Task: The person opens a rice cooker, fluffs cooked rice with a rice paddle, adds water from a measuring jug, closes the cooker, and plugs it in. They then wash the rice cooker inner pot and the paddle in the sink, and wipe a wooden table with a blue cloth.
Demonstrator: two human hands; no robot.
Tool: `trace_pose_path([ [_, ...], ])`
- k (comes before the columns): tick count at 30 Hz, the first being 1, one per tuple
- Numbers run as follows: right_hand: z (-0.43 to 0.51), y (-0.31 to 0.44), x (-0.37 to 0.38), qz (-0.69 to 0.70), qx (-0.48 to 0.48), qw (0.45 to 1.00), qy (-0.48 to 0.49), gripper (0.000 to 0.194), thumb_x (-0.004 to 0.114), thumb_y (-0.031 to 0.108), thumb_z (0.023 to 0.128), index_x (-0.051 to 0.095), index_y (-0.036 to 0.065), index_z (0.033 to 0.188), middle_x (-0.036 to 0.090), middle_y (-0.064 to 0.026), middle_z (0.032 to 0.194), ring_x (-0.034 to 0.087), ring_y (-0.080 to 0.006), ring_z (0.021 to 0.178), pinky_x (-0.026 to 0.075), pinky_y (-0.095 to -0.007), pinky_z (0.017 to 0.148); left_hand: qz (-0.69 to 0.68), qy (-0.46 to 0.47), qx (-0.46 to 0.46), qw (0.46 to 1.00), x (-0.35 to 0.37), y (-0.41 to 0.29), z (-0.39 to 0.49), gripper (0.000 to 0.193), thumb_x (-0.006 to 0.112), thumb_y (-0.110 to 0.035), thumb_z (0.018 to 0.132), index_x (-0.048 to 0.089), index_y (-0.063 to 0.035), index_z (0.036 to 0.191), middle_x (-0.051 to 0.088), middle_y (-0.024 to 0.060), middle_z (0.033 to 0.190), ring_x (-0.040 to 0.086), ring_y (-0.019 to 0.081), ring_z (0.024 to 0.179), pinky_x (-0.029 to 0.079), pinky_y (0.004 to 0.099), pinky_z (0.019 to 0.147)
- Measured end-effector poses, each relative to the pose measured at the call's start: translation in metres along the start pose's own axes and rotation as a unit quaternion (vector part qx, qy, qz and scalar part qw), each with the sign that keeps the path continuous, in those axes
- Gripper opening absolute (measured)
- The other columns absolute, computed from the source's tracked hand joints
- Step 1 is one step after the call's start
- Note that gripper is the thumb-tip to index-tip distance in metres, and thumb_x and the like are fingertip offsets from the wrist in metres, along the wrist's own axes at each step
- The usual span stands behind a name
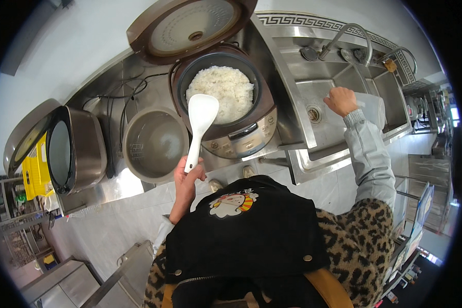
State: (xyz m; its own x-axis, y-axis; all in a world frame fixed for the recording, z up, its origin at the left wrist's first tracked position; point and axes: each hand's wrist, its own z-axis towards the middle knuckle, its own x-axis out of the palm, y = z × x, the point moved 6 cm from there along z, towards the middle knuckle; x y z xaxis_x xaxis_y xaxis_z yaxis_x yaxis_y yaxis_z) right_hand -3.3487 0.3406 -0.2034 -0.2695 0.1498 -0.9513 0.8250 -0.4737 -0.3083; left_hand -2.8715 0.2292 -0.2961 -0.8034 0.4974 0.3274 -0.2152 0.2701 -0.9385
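My left hand [188, 177] grips the lower handle of a white plastic rice paddle [203, 111]. The paddle's broad blade overlaps the near rim of the rice cooker's dark inner pot [181, 88] in view. Cooked white rice [225, 86] fills much of that pot, and the cooker's brown lid [194, 27] stands raised behind it. Over the steel sink [323, 82], my right hand [342, 101] is closed in a fist at a translucent plastic container [371, 109]. The fingers' exact hold on the container is hidden by the back of the hand.
A grey inner pot [156, 144] with liquid stands left of the cooker. Farther left are a second rice cooker [88, 148] with its lid up and a yellow basket [36, 167]. Black cords [111, 102] lie behind the pot. A curved faucet [367, 42] rises behind the sink.
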Motion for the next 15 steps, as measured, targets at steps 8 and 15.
trace_pose_path([
  [8, -0.013, -0.056, -0.01, 0.276, 0.112, 0.943, -0.15, 0.042, 0.058, 0.045, 0.085, 0.065, 0.006, 0.072, 0.063, -0.0155, 0.071, 0.06, -0.0364, 0.068, 0.048, -0.0413, 0.063, -0.025, -0.023, 0.011, 0.999, 0.019, 0.001, 0.008, 0.022, 0.057, -0.008, 0.084, 0.054, 0.0032, 0.102, 0.049, 0.0022, 0.063, 0.048, 0.0117, 0.055, 0.043, 0.0266, 0.057],
  [15, 0.03, -0.036, 0.036, 0.783, 0.039, 0.594, -0.18, 0.022, 0.054, 0.024, 0.095, 0.063, 0.003, 0.094, 0.061, 0.0024, 0.087, 0.052, -0.0079, 0.085, 0.041, -0.0245, 0.079, -0.037, -0.051, 0.036, 0.997, 0.041, 0.001, -0.003, 0.02, 0.058, -0.009, 0.087, 0.055, 0.0015, 0.103, 0.044, 0.0005, 0.06, 0.044, 0.0112, 0.052, 0.044, 0.0286, 0.056],
])
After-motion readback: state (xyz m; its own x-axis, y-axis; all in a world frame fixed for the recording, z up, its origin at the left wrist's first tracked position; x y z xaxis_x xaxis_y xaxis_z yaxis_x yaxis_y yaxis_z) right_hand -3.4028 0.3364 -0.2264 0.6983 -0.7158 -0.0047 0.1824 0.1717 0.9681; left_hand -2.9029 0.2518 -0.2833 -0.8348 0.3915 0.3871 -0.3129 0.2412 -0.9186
